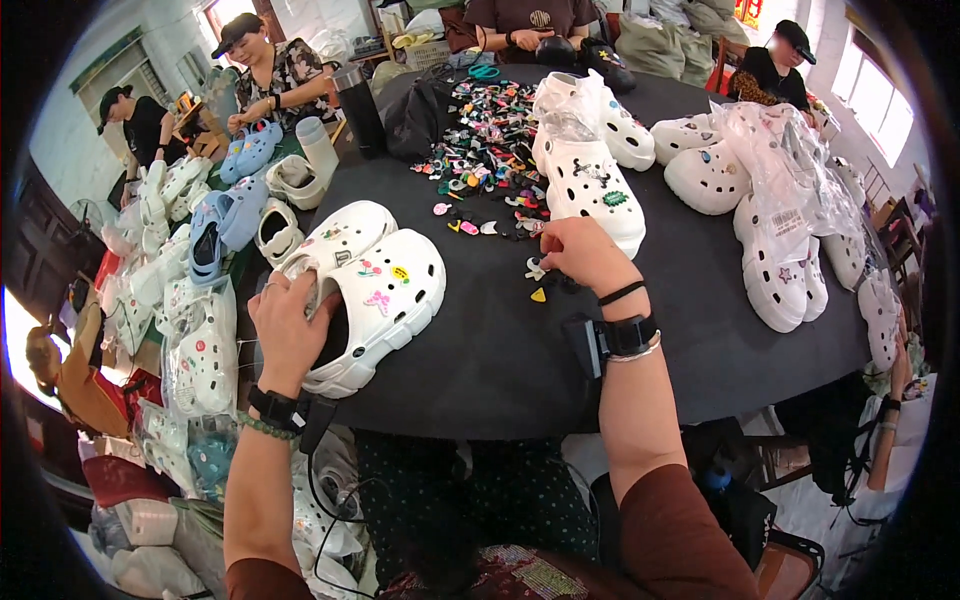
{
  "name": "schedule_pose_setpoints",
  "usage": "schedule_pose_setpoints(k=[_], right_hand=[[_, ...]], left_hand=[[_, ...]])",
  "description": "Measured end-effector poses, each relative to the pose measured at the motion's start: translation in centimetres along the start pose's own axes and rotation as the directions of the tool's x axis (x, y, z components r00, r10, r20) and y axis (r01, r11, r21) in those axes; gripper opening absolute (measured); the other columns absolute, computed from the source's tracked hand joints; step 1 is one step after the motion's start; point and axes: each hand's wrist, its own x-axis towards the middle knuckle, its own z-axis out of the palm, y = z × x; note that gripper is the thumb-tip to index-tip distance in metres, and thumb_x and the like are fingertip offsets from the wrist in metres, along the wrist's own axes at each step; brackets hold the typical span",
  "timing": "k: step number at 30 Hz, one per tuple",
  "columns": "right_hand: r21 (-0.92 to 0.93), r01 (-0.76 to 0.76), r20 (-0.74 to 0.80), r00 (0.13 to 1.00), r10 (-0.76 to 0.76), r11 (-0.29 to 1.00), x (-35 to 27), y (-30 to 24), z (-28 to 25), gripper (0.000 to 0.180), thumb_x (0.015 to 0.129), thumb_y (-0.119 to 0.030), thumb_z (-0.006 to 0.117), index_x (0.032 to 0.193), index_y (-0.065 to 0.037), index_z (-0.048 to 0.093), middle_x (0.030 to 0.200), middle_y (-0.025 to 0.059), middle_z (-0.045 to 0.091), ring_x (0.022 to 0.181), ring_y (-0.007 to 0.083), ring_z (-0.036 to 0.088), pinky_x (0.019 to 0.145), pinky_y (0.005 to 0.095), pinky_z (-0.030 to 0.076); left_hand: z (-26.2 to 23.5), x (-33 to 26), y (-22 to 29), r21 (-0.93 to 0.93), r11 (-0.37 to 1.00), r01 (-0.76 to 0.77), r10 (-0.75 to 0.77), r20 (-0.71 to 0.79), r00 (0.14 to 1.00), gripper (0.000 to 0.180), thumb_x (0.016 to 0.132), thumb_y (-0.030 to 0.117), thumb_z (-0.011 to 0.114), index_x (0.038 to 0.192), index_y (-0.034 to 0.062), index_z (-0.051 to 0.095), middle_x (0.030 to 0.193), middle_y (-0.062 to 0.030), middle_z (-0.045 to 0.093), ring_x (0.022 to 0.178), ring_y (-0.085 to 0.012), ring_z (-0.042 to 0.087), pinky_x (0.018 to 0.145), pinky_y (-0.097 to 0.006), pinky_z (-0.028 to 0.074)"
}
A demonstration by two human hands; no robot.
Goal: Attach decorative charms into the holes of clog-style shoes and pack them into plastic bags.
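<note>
Black-topped table (480,360) fills the middle. Left of it, a long row of clogs (205,350), many in clear plastic. On the table's right side, white clogs (770,270) bunched together, clear plastic wrap (790,175) draped over part of them. Back centre: another white pair (600,205), the nearer shoe with dark and green charms on top. Just left of that pair, a spread of loose multicolour charms (490,140)

Worked pair: white clogs (410,310) at the table's near left, side by side, toes pointing away and to the right. Black tumbler (358,112) upright at the far left, beside the charm spread's dark bag (418,118)

Left hand (288,330) – partly closed on the heel end of the worked pair, fingers curled over, thumb at the nearer shoe's opening. Right hand (585,255) – fingers drawn together, tips down at a few small charms near the table's middle; can't tell if one is pinched

Teal-handled scissors (484,72) behind the spread. Smallest: pink bow charm (378,302) on the nearer worked shoe, yellow triangular charm (538,295) on the table just below the right fingertips
</note>
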Motion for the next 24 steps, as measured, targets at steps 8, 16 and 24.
schedule_pose_setpoints(k=[8, 16, 24], right_hand=[[-0.056, 0.086, -0.066, 0.994, -0.089, 0.995, 0.8, 1.1, 3.0, 0.024, 0.066, -0.013, 0.082, 0.082, -0.003, 0.067, 0.076, 0.0118, 0.067, 0.075, 0.0283, 0.066, 0.069, 0.0389, 0.051], [0.032, 0.034, -0.125, 0.992, -0.03, 0.999, 1.4, 1.2, 2.5, 0.016, 0.078, -0.011, 0.074, 0.089, -0.002, 0.068, 0.077, 0.0114, 0.068, 0.075, 0.0244, 0.067, 0.069, 0.0354, 0.053], [0.734, -0.094, 0.029, 0.994, 0.106, 0.673, 1.5, -0.2, 1.2, 0.017, 0.095, -0.016, 0.061, 0.104, -0.002, 0.065, 0.082, 0.0007, 0.064, 0.069, 0.0074, 0.062, 0.062, 0.0211, 0.051]], left_hand=[[0.0, -0.1, 0.5, 0.03, 1.0, 0.003, -0.001, -0.061, 0.998, 0.031, 0.075, 0.024, 0.076, 0.102, 0.0102, 0.066, 0.091, -0.0094, 0.055, 0.09, -0.0285, 0.056, 0.079, -0.042, 0.035], [-0.1, -0.2, 0.6, 0.028, 1.0, -0.005, 0.007, -0.078, 0.997, 0.026, 0.076, 0.023, 0.075, 0.097, 0.0101, 0.066, 0.089, -0.0094, 0.054, 0.088, -0.0293, 0.056, 0.079, -0.043, 0.036], [-0.2, -0.2, 0.8, 0.011, 0.999, -0.035, 0.035, -0.099, 0.994, 0.022, 0.075, 0.021, 0.075, 0.092, 0.0102, 0.067, 0.089, -0.0092, 0.056, 0.09, -0.029, 0.056, 0.079, -0.043, 0.036]])
